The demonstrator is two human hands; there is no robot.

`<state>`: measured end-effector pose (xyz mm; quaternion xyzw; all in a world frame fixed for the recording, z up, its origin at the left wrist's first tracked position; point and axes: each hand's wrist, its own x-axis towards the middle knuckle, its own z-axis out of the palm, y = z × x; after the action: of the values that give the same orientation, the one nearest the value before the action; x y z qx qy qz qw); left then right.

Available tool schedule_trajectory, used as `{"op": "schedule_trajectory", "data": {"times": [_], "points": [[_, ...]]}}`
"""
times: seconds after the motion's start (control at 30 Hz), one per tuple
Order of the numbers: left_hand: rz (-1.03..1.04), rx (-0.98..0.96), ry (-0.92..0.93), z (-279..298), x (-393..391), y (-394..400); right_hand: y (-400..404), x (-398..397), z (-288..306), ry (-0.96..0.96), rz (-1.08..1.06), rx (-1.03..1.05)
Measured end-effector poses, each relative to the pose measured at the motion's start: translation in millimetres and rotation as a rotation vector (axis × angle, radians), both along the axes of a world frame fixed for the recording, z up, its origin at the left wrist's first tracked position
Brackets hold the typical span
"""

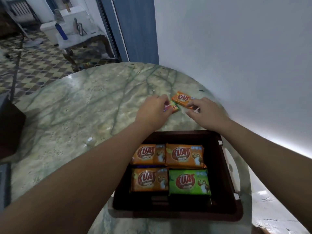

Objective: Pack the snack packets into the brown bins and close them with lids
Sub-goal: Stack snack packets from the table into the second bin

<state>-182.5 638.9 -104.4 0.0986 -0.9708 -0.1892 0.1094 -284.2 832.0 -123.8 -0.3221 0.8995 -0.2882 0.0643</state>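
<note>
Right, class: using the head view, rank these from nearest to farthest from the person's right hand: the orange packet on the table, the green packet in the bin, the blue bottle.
1. Orange packet on the table, at the right hand.
2. Green packet, in the brown bin, toward the viewer.
3. Blue bottle, far upper left.

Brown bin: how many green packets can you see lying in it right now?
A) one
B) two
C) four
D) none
A: the brown bin shows four packets on top, and only the green packet at the near right is green; the other three are orange.
</note>
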Motion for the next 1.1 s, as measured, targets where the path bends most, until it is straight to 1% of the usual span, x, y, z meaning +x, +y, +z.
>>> {"op": "schedule_trajectory", "data": {"times": [0.1, 0.27, 0.4, 0.5, 0.57, 0.67, 0.8, 0.97, 1.1], "points": [[0.021, -0.041, -0.154, -8, -30, -3, -11, -28, -15, -0.049, 0.016, 0.128], [0.032, -0.211, -0.403, -33, -68, -14, -30, -68, -44, -0.052, 0.055, 0.31], [0.054, -0.258, -0.466, -51, -89, -20, -40, -84, -58, -0.032, 0.024, 0.363], [0.07, -0.23, -0.515, -64, -100, -23, -49, -93, -63, -0.004, 0.029, 0.401], [0.077, -0.197, -0.562, -74, -103, -23, -55, -101, -68, -0.026, 0.052, 0.427], [0.1, -0.167, -0.557, -82, -104, -23, -57, -106, -75, -0.061, 0.08, 0.497], [0.121, -0.131, -0.546, -84, -103, -26, -61, -96, -75, -0.048, -0.055, 0.492], [0.176, -0.028, -0.505, -78, -87, -24, -72, -83, -56, -0.257, -0.149, 0.581], [0.215, 0.075, -0.417, -60, -68, -27, -65, -69, -40, -0.256, -0.165, 0.47]]}}
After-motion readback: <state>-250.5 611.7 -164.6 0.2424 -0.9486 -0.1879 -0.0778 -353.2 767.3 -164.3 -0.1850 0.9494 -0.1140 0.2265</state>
